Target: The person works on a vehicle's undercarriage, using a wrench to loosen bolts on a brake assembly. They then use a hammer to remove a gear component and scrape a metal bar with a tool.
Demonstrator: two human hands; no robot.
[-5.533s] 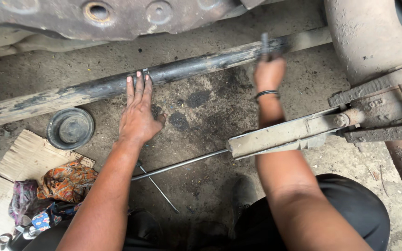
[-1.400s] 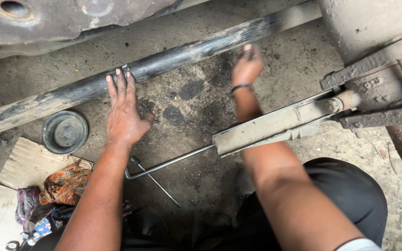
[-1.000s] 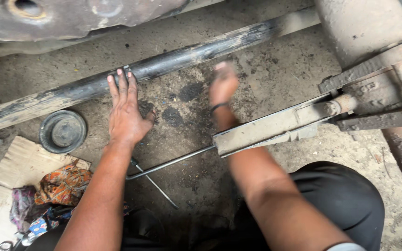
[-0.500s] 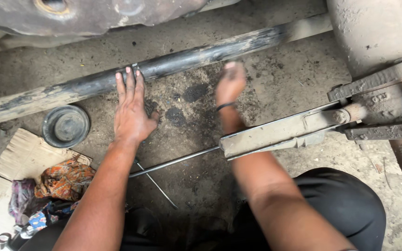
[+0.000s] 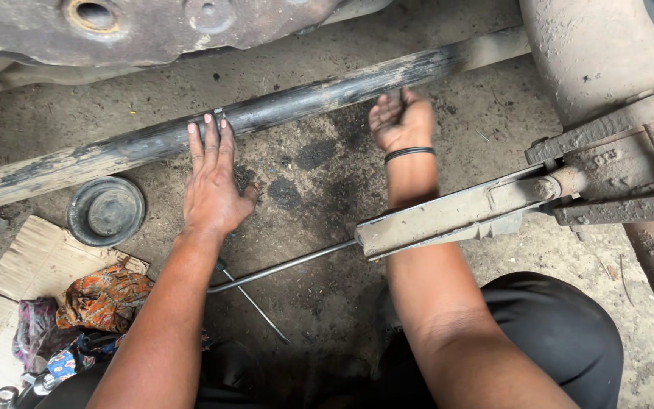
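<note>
Black and greasy, the long metal shaft (image 5: 281, 113) lies slantwise on the stained concrete floor (image 5: 319, 197), under the rusty underside of a vehicle (image 5: 191, 26). The left hand (image 5: 213, 185) rests flat, fingers straight and together, with its fingertips on the shaft near the middle, much where it lay a few seconds ago. The right hand (image 5: 401, 121) is what has changed: earlier it gripped the shaft far along toward the right end, then swept back along the floor, and now it hovers open, palm up and fingers loosely curled, holding nothing, just beside the shaft. A black band sits on its wrist. So the shaft is steadied only by the left fingertips. Nearer the person, a thin steel rod (image 5: 281, 266) crosses the floor, a leaf spring (image 5: 448, 216) juts in from the right, and a round black cap (image 5: 106, 210) sits beside cardboard (image 5: 32, 261) and rags (image 5: 100, 297).
</note>
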